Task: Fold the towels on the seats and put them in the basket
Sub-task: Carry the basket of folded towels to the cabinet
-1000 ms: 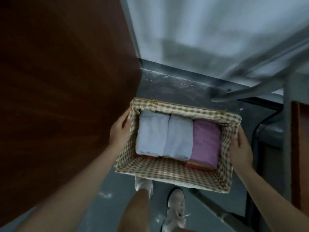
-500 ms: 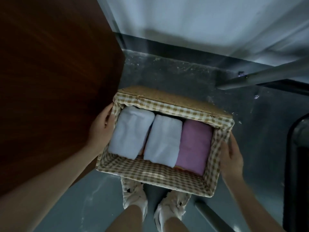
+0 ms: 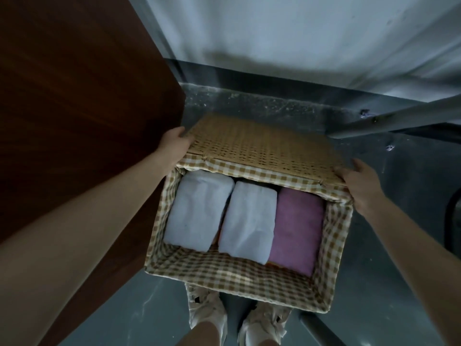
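With my left hand (image 3: 175, 143) and right hand (image 3: 360, 184) gripping the woven lid (image 3: 259, 146) at its corners, I should lower it evenly over the basket (image 3: 232, 272), where the folded towels (image 3: 249, 221) lie side by side.

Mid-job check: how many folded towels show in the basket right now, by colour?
White towels: 2
Purple towel: 1
Total: 3 on top in the basket; orange fabric peeks out beneath, too hidden to count.
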`<state>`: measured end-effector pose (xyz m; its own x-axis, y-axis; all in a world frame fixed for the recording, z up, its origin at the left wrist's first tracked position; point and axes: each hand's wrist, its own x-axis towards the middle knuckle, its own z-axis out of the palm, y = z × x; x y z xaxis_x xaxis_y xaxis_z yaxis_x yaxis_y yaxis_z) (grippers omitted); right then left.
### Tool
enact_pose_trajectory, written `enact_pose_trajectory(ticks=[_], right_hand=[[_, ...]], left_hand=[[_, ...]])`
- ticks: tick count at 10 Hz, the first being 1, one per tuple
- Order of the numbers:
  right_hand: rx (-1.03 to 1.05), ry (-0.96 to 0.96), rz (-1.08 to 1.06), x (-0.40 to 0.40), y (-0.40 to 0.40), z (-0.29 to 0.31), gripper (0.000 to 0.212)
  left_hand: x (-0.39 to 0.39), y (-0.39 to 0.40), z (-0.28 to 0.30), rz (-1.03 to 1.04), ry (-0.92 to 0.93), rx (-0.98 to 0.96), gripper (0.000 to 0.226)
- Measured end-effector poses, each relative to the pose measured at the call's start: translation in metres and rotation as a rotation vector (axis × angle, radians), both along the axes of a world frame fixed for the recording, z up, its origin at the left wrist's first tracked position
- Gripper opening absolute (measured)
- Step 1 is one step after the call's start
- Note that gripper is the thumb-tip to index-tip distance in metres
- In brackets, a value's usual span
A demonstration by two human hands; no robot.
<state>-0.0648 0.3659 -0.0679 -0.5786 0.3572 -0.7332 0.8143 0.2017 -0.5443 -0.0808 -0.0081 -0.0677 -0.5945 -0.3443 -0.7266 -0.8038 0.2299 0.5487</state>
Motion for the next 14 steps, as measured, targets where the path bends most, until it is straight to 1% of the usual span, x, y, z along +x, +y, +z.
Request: enact_pose_trajectory(ticks=[1, 2, 3, 4, 5, 6, 7, 8, 9, 10, 11, 12, 13, 14], right_hand=[[-0.076, 0.186, -0.154, 0.008, -0.002, 0.013, 0.049], [-0.149, 0.300, -0.175, 0.009, -0.009, 0.033, 0.035], [-0.430, 0.295, -0.321, 0.011, -0.006, 0.061, 0.030], [-0.528, 0.254, -0.405, 0.013, 0.007, 0.083, 0.083], [-0.367, 0.271, -0.152, 0.033, 0.018, 0.115, 0.099], [-0.552, 0.150, -0.081, 0.059, 0.011, 0.136, 0.075], [-0.380, -0.066, 0.076, 0.079, 0.016, 0.147, 0.051], [-0.044, -0.036, 0.263, 0.120, 0.009, 0.143, 0.048], [0.094, 0.037, 0.316, 0.149, -0.002, 0.132, 0.049], [0.186, 0.044, 0.373, 0.172, -0.013, 0.102, 0.050], [0.304, 0.063, 0.294, 0.180, -0.025, 0.075, 0.067], [0.371, 0.083, 0.264, 0.183, -0.036, 0.066, 0.078], [0.380, 0.062, 0.242, 0.184, -0.043, 0.062, 0.082], [0.387, 0.038, 0.248, 0.184, -0.043, 0.064, 0.082]], left_hand=[[0.009, 0.004, 0.023, 0.085, 0.195, 0.202, 0.034], [0.012, 0.002, 0.041, 0.157, 0.235, 0.305, 0.027], [0.015, -0.006, 0.067, 0.235, 0.171, 0.391, 0.056], [0.022, -0.016, 0.084, 0.250, 0.119, 0.496, 0.069], [0.037, -0.029, 0.109, 0.323, 0.076, 0.719, 0.068], [0.054, -0.038, 0.136, 0.371, -0.048, 0.791, 0.059], [0.074, -0.032, 0.156, 0.005, -0.172, 0.652, 0.035], [0.117, -0.013, 0.144, -0.185, -0.117, 0.190, 0.048], [0.147, -0.004, 0.118, -0.266, -0.001, -0.063, 0.058], [0.175, 0.004, 0.091, -0.193, 0.054, -0.142, 0.058], [0.186, 0.014, 0.073, -0.163, 0.165, -0.231, 0.050], [0.188, 0.021, 0.062, -0.182, 0.210, -0.341, 0.052], [0.188, 0.029, 0.050, -0.156, 0.204, -0.428, 0.061], [0.186, 0.033, 0.048, -0.148, 0.200, -0.541, 0.053]])
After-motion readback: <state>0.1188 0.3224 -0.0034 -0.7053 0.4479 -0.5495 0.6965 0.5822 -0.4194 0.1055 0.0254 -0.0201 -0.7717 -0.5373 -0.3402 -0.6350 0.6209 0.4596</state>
